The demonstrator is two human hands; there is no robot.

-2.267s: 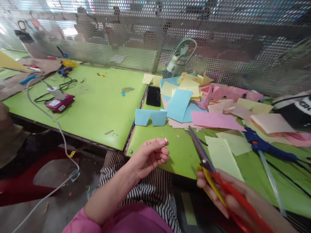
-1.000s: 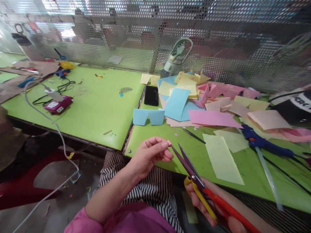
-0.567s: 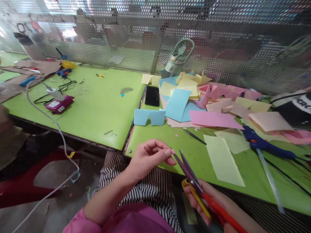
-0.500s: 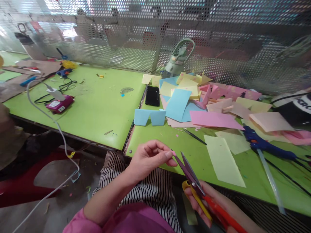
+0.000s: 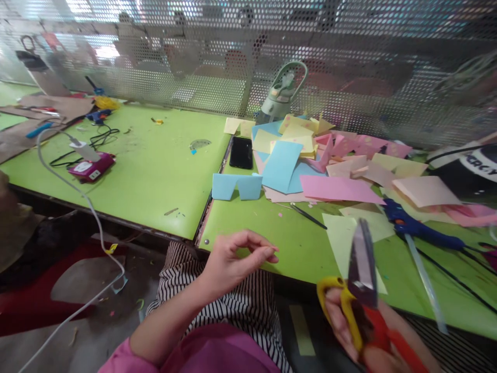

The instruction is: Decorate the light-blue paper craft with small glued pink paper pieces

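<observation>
My left hand (image 5: pixel 238 256) hovers over the table's front edge, thumb and forefinger pinched together. A tiny piece of pink paper (image 5: pixel 276 248) barely shows at the fingertips; most of it is hidden. Lower right, my right hand (image 5: pixel 345 321) grips scissors (image 5: pixel 363 267) by their yellow and red handles, blades pointing up and blurred by motion. Beyond my left hand a folded blue paper (image 5: pixel 237 187) with a notch cut from its lower edge stands on the table. A thin black pen-like tool (image 5: pixel 309 215) lies to its right.
Colored papers (image 5: pixel 282 166) are heaped at the back right, beside a black phone (image 5: pixel 241 153) and a green bottle (image 5: pixel 275 101). A blue glue gun (image 5: pixel 421 228) with a clear stick lies at right. On the left table is a purple power socket (image 5: pixel 91 167) with cables. A perforated metal panel (image 5: pixel 217 67) stands behind.
My right hand has drawn the scissors right, away from my left fingertips, and turned the blades upward. My left hand stays pinched in nearly the same place.
</observation>
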